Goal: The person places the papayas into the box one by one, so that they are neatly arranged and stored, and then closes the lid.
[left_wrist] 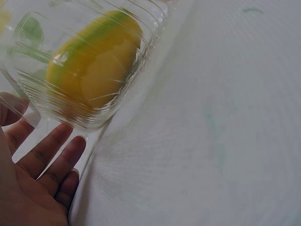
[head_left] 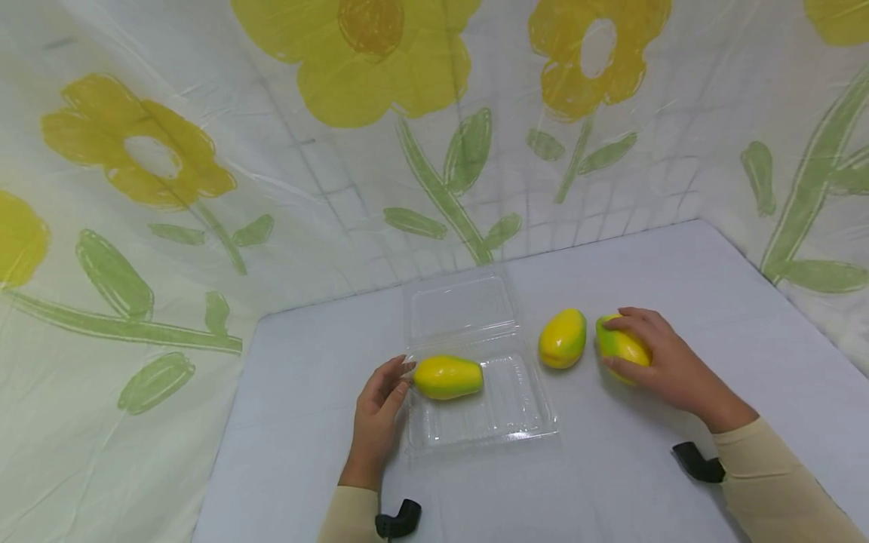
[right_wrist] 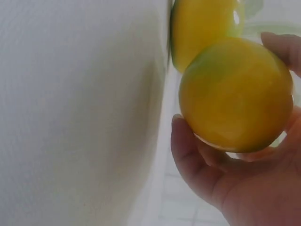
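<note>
My right hand (head_left: 668, 369) grips a glossy yellow-green papaya (head_left: 627, 345), with thumb and fingers around its sides. In the right wrist view this papaya (right_wrist: 235, 94) fills the grasp, and a second papaya (right_wrist: 200, 28) shows behind it. That second papaya (head_left: 563, 339) lies on the table between the container and my right hand. A clear plastic clamshell container (head_left: 523, 392) stands with its lid (head_left: 462, 305) folded back. Inside it, toward the left, a third papaya (head_left: 448, 377) lies sideways. At the container's left edge, my left hand (head_left: 376, 418) holds the rim between thumb and fingers.
A white cloth covers the table (head_left: 299, 437). Behind it and along the sides hangs a pale curtain (head_left: 285, 188) printed with yellow flowers and green leaves. Black curved pieces (head_left: 400, 519) are worn at both wrists, by the beige sleeves (head_left: 781, 483).
</note>
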`<state>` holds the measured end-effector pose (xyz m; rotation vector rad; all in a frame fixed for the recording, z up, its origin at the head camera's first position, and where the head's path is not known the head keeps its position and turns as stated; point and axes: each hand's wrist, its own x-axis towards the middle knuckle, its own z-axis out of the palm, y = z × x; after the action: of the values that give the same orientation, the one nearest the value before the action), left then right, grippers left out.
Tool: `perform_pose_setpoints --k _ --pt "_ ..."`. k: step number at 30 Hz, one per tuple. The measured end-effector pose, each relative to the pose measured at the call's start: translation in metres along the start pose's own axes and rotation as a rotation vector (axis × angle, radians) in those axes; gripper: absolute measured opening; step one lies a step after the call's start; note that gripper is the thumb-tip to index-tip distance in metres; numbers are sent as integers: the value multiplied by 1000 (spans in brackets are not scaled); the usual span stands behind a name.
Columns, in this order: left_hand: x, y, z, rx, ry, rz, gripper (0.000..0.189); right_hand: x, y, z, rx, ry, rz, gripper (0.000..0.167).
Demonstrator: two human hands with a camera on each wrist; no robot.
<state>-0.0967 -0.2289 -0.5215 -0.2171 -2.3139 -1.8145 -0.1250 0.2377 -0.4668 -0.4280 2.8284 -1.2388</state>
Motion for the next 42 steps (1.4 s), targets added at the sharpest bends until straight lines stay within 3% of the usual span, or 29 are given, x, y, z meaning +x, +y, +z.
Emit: perform_pose_setpoints --k 18,37,42 --pt "2 0 -1 -8 -6 -18 40 0 -7 -8 -6 50 71 78" --pt "1 -1 -1 3 -2 -34 41 -5 -21 -10 2 120 -23 73" --pt "0 0 -1 4 -2 -38 41 -5 -27 -6 41 130 -91 72"
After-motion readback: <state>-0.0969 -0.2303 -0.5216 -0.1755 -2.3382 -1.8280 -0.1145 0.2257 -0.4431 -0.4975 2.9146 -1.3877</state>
